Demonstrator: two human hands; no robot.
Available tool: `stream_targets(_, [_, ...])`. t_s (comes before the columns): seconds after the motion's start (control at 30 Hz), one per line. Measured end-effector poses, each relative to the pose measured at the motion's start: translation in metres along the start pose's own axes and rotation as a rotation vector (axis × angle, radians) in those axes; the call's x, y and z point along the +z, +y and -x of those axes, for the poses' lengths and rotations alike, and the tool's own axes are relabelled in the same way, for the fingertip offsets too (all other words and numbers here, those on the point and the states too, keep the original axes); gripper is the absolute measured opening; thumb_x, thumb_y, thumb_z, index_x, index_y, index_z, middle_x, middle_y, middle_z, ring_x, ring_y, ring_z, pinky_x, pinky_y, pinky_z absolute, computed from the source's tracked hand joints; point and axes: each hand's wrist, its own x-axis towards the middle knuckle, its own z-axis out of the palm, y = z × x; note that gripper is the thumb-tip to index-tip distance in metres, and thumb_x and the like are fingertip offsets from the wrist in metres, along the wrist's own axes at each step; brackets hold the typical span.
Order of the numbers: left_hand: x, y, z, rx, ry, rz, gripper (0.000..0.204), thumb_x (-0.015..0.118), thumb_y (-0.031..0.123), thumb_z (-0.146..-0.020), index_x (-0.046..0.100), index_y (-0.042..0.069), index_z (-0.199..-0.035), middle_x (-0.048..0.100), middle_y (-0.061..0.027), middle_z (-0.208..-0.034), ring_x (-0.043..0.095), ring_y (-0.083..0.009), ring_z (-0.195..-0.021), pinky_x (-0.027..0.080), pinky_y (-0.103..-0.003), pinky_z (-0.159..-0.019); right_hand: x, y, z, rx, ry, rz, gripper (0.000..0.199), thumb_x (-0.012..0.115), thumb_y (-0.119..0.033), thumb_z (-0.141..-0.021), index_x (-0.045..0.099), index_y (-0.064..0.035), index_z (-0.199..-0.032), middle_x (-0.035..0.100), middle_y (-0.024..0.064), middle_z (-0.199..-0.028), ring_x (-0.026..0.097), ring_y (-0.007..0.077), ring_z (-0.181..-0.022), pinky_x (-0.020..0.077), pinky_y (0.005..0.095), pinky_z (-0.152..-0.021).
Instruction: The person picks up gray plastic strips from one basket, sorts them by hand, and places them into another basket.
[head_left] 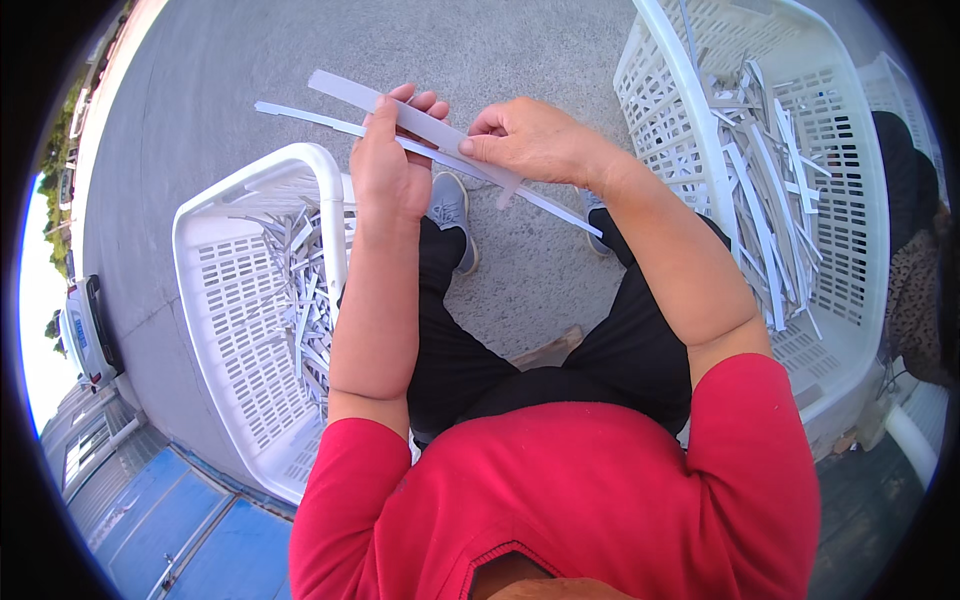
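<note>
Out in front of me, my left hand (388, 170) is closed on two long flat strips, its thumb pressed across them. One is a wider pale grey strip (345, 92). Below it runs a narrower white strip (310, 118), slanting down to the right past both hands. My right hand (540, 140) pinches the wider strip near its right end between thumb and fingers. A small piece hangs down beside that end; I cannot tell whether it is joined on. What the strips are made of is not plain.
A white plastic basket (337, 215) at my left holds many short strips (305, 290). Another white basket (850, 200) at my right holds longer strips (770, 190). Dark and spotted cloth (915, 290) lies beyond it. My shoes (452, 215) stand on grey concrete. A car (85, 330) is far left.
</note>
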Motion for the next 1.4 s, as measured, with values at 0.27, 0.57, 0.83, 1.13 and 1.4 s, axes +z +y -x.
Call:
stream_targets(0.27, [0.003,0.009,0.004,0.011,0.051,-0.029,0.041,0.031,0.03,-0.097,0.045,-0.006,-0.112,0.053,-0.0175,-0.103,0.055,-0.0259,-0.094,0.048,-0.035,-0.081,-0.039,0.002,0.002,-0.093,0.495,-0.428,0.026,0.054,-0.026,-0.087,0.062,-0.002,-0.093,0.064,0.0051,-0.08,0.057,0.0137,-0.069,0.0448,0.0277,-0.064])
stream_targets(0.57, [0.001,0.011,0.001,0.035,0.062,0.042,0.044,0.03,0.032,-0.097,0.046,-0.006,-0.111,0.053,-0.0172,-0.103,0.055,-0.0249,-0.093,0.049,-0.034,-0.079,-0.091,0.046,0.021,0.033,0.848,-1.183,0.027,0.056,-0.027,-0.085,0.056,-0.0009,-0.091,0.061,0.0102,-0.087,0.055,0.0136,-0.066,0.0467,0.0285,-0.063])
stream_targets(0.83, [-0.009,0.007,-0.006,0.039,0.109,0.096,0.044,0.03,0.034,-0.096,0.046,-0.005,-0.108,0.053,-0.0171,-0.103,0.055,-0.0247,-0.092,0.049,-0.034,-0.08,0.001,-0.001,0.015,-0.069,0.041,0.305,0.027,0.058,-0.025,-0.081,0.061,-0.0006,-0.094,0.063,0.0124,-0.082,0.06,0.025,-0.074,0.0466,0.0343,-0.068])
stream_targets(1.13, [-0.012,0.01,-0.01,0.029,0.071,0.214,0.036,0.037,0.029,-0.095,0.044,-0.005,-0.104,0.053,-0.017,-0.101,0.055,-0.0266,-0.095,0.049,-0.036,-0.083,0.004,-0.008,0.017,-0.054,0.062,0.364,0.022,0.056,-0.022,-0.08,0.062,-0.002,-0.088,0.063,0.013,-0.077,0.06,0.0287,-0.073,0.046,0.0367,-0.068])
stream_targets(1.4, [-0.001,0.003,0.003,-0.059,-0.23,0.11,0.029,0.045,0.018,-0.092,0.043,-0.005,-0.11,0.056,-0.0171,-0.098,0.058,-0.0261,-0.09,0.05,-0.036,-0.081,0.006,-0.005,0.008,-0.061,0.138,-0.051,0.022,0.055,-0.019,-0.081,0.06,0.0007,-0.088,0.063,0.0115,-0.074,0.06,0.0216,-0.069,0.0464,0.0323,-0.065])
